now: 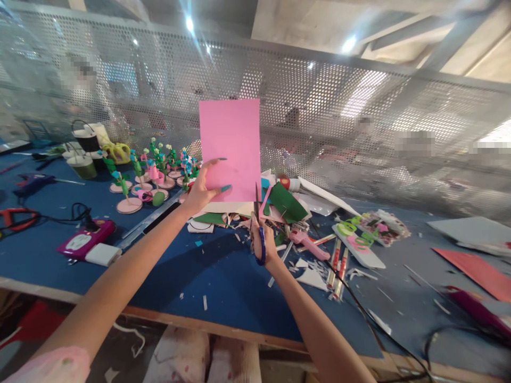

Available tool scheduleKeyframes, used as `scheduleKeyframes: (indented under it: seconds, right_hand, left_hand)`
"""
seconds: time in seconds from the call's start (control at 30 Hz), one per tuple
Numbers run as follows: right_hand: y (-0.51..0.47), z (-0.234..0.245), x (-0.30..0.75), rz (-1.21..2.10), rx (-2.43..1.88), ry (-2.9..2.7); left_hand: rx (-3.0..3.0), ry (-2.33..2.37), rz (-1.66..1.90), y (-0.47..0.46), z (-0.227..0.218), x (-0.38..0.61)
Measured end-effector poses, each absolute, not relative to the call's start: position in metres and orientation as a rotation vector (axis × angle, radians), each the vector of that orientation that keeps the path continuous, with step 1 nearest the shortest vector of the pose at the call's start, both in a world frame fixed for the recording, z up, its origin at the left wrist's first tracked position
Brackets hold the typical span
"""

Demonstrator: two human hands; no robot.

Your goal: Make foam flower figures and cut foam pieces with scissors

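Note:
My left hand (207,183) grips a pink sheet of paper (235,127) by its left side and holds it upright above the table. Thumb and a finger lie across the front of the sheet; the other fingers are behind it. In my right hand (265,242) is a pair of scissors (261,247) with blue handles, blades pointing up. The blades stand at the lower right edge of the pink sheet, and a narrow pink strip hangs just right of them. Whether the strip is still joined to the sheet I cannot tell.
Small paper flowers on round bases (130,205) stand at the left, near a magenta power strip (85,239). Right of my hands lie a pink glue gun (309,244), green paper (287,202) and white scraps (313,277). A perforated metal screen (319,106) runs along the back.

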State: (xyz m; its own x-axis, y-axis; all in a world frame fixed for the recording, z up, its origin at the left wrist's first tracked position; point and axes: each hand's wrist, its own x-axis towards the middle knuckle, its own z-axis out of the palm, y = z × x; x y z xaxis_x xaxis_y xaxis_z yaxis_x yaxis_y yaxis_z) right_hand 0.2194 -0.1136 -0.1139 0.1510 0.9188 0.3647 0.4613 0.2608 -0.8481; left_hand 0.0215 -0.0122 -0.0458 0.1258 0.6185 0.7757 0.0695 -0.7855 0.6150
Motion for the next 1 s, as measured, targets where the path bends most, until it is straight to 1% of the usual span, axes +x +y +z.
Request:
scheduleKeyframes:
  seconds: [0.2,0.37,0.8,1.0]
  right_hand:
    - [-0.1147,-0.1107,0.2178,0.501,-1.353,-1.486]
    - [-0.1144,-0.1112,0.2173,0.533,-1.349,-1.458]
    - [-0.1133,-0.1093,0.2192,0.364,-1.355,-1.545]
    - [-0.1129,-0.109,0.2188,0.352,-1.366,-1.547]
  left_hand:
    - [1.894,0.622,1.716,-0.0143,-0.0447,0.0242]
    - [1.916,0.61,1.7,-0.0159,-0.0433,0.0245]
    - [1.912,0.638,1.698,-0.018,-0.0424,0.0239]
    - [1.956,0.649,1.683,-0.017,-0.043,0.0247]
